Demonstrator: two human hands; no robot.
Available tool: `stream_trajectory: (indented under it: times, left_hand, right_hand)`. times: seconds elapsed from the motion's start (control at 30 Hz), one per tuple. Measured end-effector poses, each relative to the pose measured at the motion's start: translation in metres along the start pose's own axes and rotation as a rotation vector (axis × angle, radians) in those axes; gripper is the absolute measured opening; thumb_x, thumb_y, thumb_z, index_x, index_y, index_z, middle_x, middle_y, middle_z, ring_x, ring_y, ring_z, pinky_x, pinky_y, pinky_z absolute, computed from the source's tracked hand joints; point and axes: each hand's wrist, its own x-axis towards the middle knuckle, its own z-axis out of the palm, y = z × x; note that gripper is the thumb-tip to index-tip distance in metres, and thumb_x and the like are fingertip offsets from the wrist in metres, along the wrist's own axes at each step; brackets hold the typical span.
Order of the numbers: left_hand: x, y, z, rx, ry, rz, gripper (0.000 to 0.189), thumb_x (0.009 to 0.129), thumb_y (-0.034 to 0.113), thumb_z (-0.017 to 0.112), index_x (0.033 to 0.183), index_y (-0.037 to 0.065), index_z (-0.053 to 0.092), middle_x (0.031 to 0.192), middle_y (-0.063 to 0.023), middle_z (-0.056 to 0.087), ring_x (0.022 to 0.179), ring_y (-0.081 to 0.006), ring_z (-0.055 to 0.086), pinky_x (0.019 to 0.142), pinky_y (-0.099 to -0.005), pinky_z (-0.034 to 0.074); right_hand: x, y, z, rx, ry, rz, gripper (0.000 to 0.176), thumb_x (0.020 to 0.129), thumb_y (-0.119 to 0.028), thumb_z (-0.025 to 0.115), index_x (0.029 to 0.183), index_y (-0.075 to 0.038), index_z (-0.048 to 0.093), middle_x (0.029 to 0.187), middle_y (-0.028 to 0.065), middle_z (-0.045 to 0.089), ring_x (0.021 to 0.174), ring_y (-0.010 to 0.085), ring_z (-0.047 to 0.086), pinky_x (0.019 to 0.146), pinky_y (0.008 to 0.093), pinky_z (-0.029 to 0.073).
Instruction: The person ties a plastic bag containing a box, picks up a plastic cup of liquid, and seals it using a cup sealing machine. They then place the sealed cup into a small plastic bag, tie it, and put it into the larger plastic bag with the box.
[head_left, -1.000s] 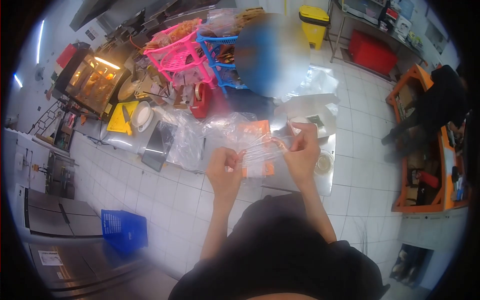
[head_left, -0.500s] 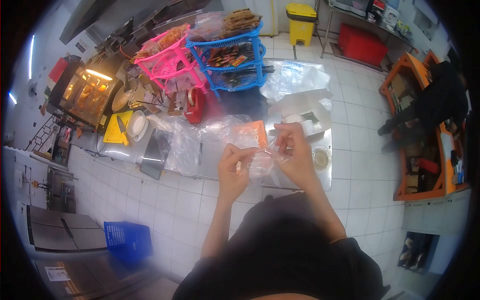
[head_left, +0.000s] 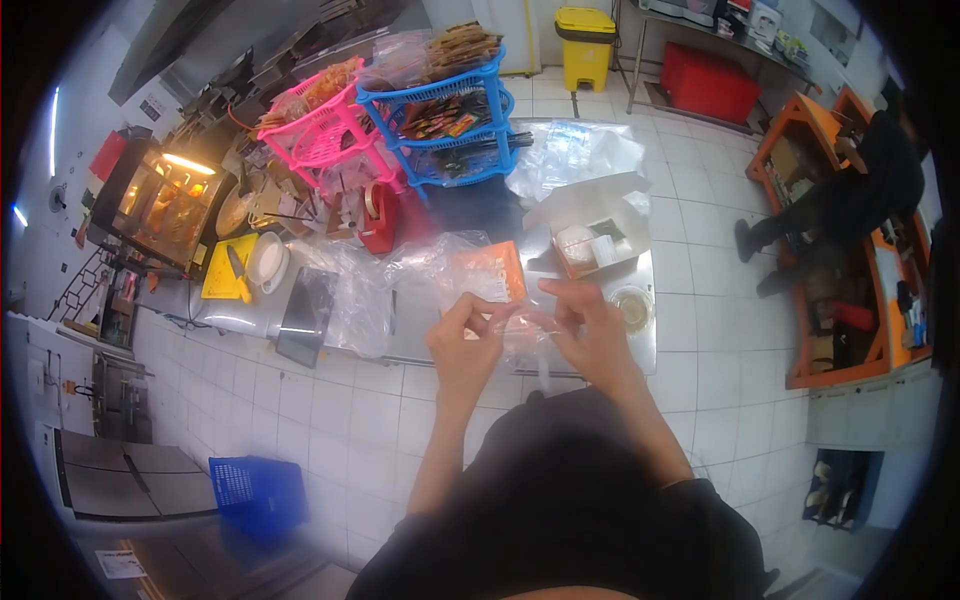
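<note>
Between my two hands, over the table's front edge, hangs a clear plastic bag [head_left: 527, 345]. My left hand [head_left: 466, 338] pinches its upper left edge. Thumb and fingers of my right hand [head_left: 592, 325] close on the right edge, with the index finger raised. Just beyond the bag lies an orange packet [head_left: 488, 270] on the table. To the right of it stands an open takeaway box [head_left: 592, 262] holding a white round item and a green-topped packet. A small round clear tub [head_left: 632, 308] sits beside my right hand.
Clear plastic bags [head_left: 365, 300] and a dark tablet [head_left: 306, 318] lie at the left. Behind stand a red tape dispenser [head_left: 379, 215], a pink rack [head_left: 330, 145] and a blue rack [head_left: 455, 120]. A knife rests on a yellow board [head_left: 229, 270]. Another person [head_left: 865, 180] stands by orange shelves [head_left: 800, 150].
My hands have shifted slightly left and down. The bag's top edge is now stretched between them. The view has moved a little, and the other person's legs have shifted.
</note>
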Motion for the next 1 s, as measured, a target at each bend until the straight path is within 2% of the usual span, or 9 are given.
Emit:
stream_trajectory:
  times: [0.07,0.13,0.37,0.43,0.57,0.63,0.87,0.97,1.0]
  left_hand:
    - [0.001,0.0,-0.007,0.092,-0.051,-0.01,0.01,0.079,-0.004,0.07,0.086,0.002,0.07,0.058,-0.0013,0.058,0.053,-0.0046,0.052,0.057,-0.0201,0.043]
    - [0.001,-0.001,-0.011,0.078,-0.006,-0.015,0.015,0.074,0.01,0.08,0.082,0.007,0.068,0.056,-0.0024,0.058,0.048,-0.011,0.052,0.053,-0.0265,0.04]
    - [0.01,0.013,-0.016,-0.065,0.189,-0.067,0.018,0.073,0.009,0.081,0.076,0.007,0.064,0.063,-0.0026,0.059,0.055,-0.0114,0.054,0.053,-0.0276,0.041]
    - [0.02,0.01,-0.023,0.141,0.152,0.326,0.022,0.069,-0.001,0.081,0.076,0.005,0.061,0.071,-0.0012,0.06,0.064,-0.0093,0.055,0.059,-0.0237,0.046]
    - [0.021,0.016,-0.034,0.029,-0.098,0.311,0.022,0.066,0.0,0.083,0.075,0.006,0.063,0.075,-0.0017,0.06,0.068,-0.012,0.056,0.06,-0.0249,0.046]
    - [0.022,0.023,-0.037,0.027,-0.163,0.457,0.018,0.067,0.0,0.081,0.076,0.005,0.067,0.075,-0.0026,0.061,0.067,-0.0119,0.056,0.06,-0.0252,0.046]
    - [0.009,0.021,-0.038,0.02,-0.14,0.415,0.017,0.072,-0.004,0.075,0.085,0.007,0.073,0.078,-0.0028,0.062,0.066,-0.0126,0.057,0.059,-0.0248,0.045]
    - [0.001,0.025,-0.039,0.003,-0.041,0.335,0.025,0.071,-0.006,0.072,0.091,0.009,0.073,0.083,-0.0046,0.063,0.071,-0.0129,0.058,0.062,-0.0245,0.046]
    - [0.0,0.034,-0.042,0.034,-0.084,0.308,0.029,0.071,-0.005,0.071,0.095,0.009,0.073,0.087,-0.0059,0.063,0.075,-0.0152,0.059,0.066,-0.0262,0.046]
  right_hand:
    - [-0.003,0.004,-0.004,-0.077,-0.014,-0.014,0.054,0.078,-0.002,0.075,0.127,-0.014,0.053,0.068,0.0051,0.054,0.055,0.0173,0.053,0.054,0.0296,0.046]
    - [-0.004,0.009,-0.006,-0.128,0.053,-0.047,0.056,0.077,-0.008,0.078,0.126,-0.015,0.054,0.063,0.0038,0.051,0.051,0.0165,0.05,0.05,0.03,0.044]
    - [-0.005,0.0,0.01,-0.053,0.262,0.085,0.054,0.075,-0.008,0.08,0.123,-0.013,0.054,0.066,0.0039,0.052,0.054,0.0175,0.05,0.05,0.0305,0.041]
    - [0.004,-0.004,0.006,-0.153,0.212,-0.157,0.05,0.078,-0.001,0.075,0.122,-0.011,0.054,0.076,0.0062,0.054,0.064,0.0162,0.053,0.058,0.0305,0.045]
    - [0.012,-0.002,0.003,0.05,0.001,-0.231,0.048,0.078,0.005,0.07,0.121,-0.009,0.052,0.085,0.0079,0.056,0.073,0.0159,0.055,0.066,0.0303,0.047]
    - [0.018,-0.005,-0.001,0.168,0.029,0.016,0.049,0.078,0.011,0.065,0.121,-0.006,0.049,0.096,0.0076,0.056,0.083,0.0145,0.061,0.074,0.0283,0.05]
    - [0.023,-0.007,0.002,0.272,-0.021,-0.017,0.053,0.078,0.011,0.066,0.125,-0.006,0.046,0.098,0.009,0.058,0.084,0.0147,0.063,0.074,0.0281,0.051]
    - [0.017,-0.011,0.004,0.114,-0.023,-0.049,0.058,0.076,0.01,0.069,0.126,-0.006,0.044,0.098,0.0093,0.059,0.086,0.0146,0.063,0.075,0.0278,0.052]
    - [0.014,-0.011,0.007,0.269,-0.009,0.009,0.061,0.076,0.009,0.071,0.128,-0.006,0.043,0.099,0.009,0.058,0.086,0.0151,0.063,0.075,0.0279,0.053]
